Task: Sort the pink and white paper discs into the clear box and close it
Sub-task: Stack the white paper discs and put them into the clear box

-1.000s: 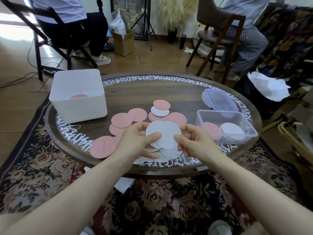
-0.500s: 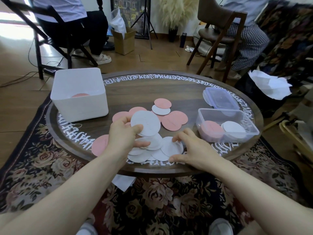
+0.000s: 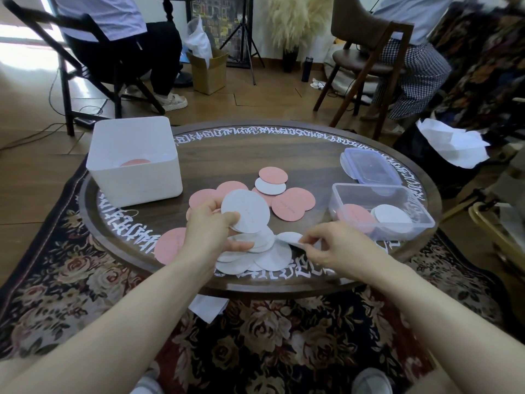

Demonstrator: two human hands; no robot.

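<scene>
My left hand (image 3: 211, 233) holds a stack of white paper discs (image 3: 247, 213) above the near part of the round table. My right hand (image 3: 331, 245) pinches the edge of one white disc (image 3: 291, 238) and lifts it off a loose pile of white discs (image 3: 267, 258) at the near rim. Pink discs (image 3: 292, 204) and a small white one lie mid-table; another pink disc (image 3: 170, 244) sits near my left wrist. The clear box (image 3: 380, 191) stands at the right with a pink stack and a white stack inside. Its lid (image 3: 369, 166) lies behind it.
A white square bin (image 3: 133, 177) with a pink disc inside stands at the table's left. The table's wooden rim (image 3: 255, 288) is close to me. Two seated people on chairs, a cardboard box and a tripod are beyond the table. Crumpled white paper lies at the right.
My left hand moved left with the white stack. My right hand dropped to the pile on the table and now pinches up one white disc.
</scene>
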